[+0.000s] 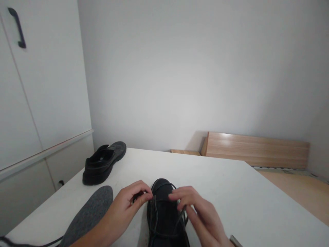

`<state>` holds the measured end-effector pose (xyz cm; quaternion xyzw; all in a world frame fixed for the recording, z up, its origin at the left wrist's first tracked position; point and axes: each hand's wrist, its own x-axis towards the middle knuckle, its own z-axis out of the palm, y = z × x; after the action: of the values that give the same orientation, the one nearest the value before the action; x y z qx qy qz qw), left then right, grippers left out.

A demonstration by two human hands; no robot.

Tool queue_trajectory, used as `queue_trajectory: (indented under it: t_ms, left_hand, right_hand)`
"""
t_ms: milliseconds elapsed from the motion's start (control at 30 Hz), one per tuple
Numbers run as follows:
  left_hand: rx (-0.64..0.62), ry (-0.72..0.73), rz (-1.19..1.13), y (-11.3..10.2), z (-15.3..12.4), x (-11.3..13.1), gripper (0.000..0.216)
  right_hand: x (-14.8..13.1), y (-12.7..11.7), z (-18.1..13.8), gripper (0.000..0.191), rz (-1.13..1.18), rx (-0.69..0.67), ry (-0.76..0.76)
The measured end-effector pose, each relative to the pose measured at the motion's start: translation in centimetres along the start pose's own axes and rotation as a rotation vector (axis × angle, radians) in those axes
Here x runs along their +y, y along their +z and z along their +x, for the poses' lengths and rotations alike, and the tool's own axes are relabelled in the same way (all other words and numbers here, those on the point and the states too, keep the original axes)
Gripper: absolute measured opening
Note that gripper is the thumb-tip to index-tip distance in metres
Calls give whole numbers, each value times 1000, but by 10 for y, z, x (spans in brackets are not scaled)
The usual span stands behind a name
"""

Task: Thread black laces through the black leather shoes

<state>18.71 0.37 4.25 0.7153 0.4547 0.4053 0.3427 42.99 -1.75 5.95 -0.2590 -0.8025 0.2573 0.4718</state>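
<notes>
A black lace-up shoe [164, 219] lies on the white table [231, 192] right in front of me, toe pointing away. My left hand [125, 209] pinches a black shoelace [155, 206] at the shoe's left side. My right hand [197, 212] pinches the lace at the right side, fingers curled over the shoe's top. The lace loops across the toe between both hands.
A second black shoe [104, 163] stands at the table's far left. A grey insole [88, 214] lies to the left of my left arm. White cabinet doors [38, 103] rise on the left; a wooden bed frame [257, 149] stands behind the table.
</notes>
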Motion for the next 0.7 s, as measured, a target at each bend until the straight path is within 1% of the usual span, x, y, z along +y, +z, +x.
queue_trajectory:
  t_ms: [67, 100, 133, 167, 233, 300, 400, 467, 533, 600, 633, 700]
  left_hand:
    - [27, -21, 13, -3, -2, 0, 31]
    - [37, -36, 13, -4, -3, 0, 32]
    - [48, -46, 20, -5, -4, -2, 32]
    - [60, -47, 40, -6, -4, -3, 33]
    - [93, -9, 106, -8, -5, -8, 34]
    - [112, 79, 178, -8, -5, -12, 36]
    - [99, 194, 229, -7, -5, -16, 37]
    - [90, 192, 234, -6, -6, -16, 34]
    - [91, 136, 228, -6, -6, -14, 28]
    - [99, 93, 241, -6, -6, -12, 24]
    - [100, 96, 255, -6, -5, -11, 23]
    - [97, 144, 284, -7, -5, -10, 20]
  right_hand:
    - [14, -5, -4, 20, 118, 265, 144]
    - [21, -8, -6, 19, 159, 344, 218]
    - [28, -11, -8, 19, 190, 375, 301]
    - [34, -13, -9, 22, 214, 371, 389]
    - [41, -15, -9, 31, 237, 314, 558]
    - [44, -13, -7, 37, 206, 256, 633]
    - [41, -8, -4, 37, 136, 160, 630]
    - [37, -7, -2, 32, 158, 100, 660]
    - [35, -9, -2, 36, 250, 49, 683]
    - [34, -13, -3, 39, 379, 13, 665]
    - [35, -16, -3, 38, 436, 9, 652]
    - [37, -20, -4, 32, 511, 23, 649]
